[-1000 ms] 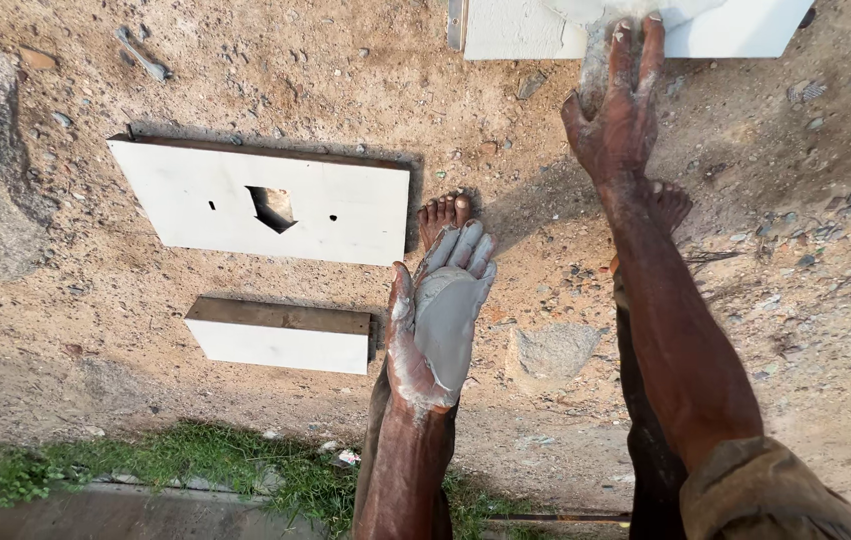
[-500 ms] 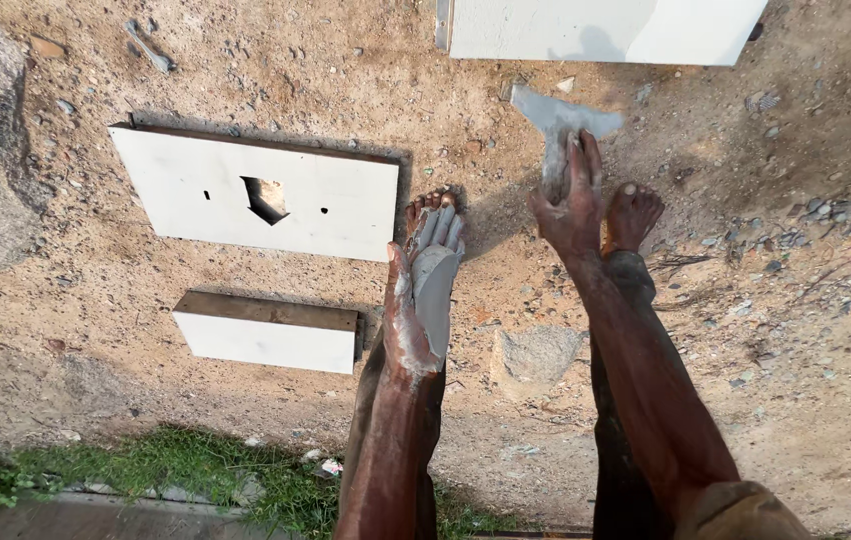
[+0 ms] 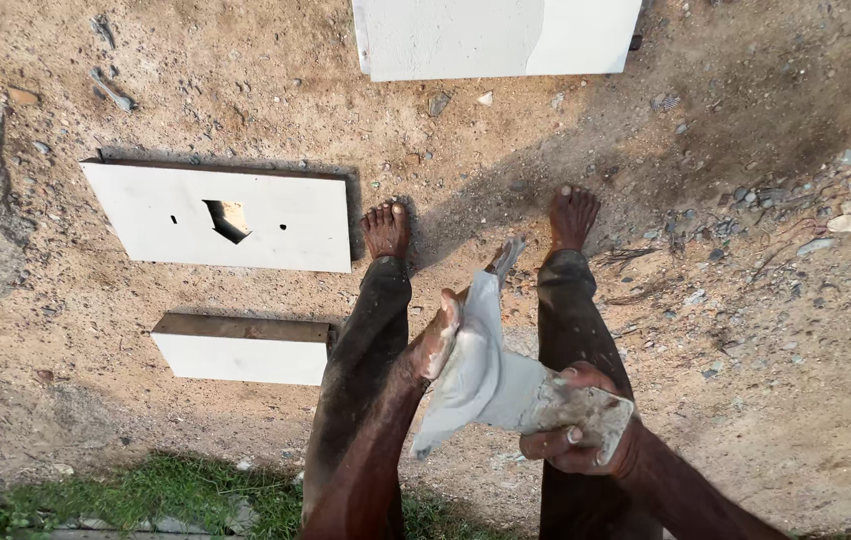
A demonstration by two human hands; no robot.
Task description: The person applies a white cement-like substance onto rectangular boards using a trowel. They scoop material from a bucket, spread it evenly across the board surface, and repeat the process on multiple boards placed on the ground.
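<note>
Seen from above: rough sandy ground strewn with pebbles. A large white slab [image 3: 495, 38] lies at the top. A flat white rectangular slab [image 3: 220, 217] with a jagged hole lies left, a smaller white block [image 3: 242, 350] below it. Between bare feet, the right hand [image 3: 580, 435] grips a grey, plaster-crusted trowel [image 3: 490, 370] by its handle. The left hand [image 3: 437, 335], fingers extended and unclenched, presses against the blade's smooth wet face.
</note>
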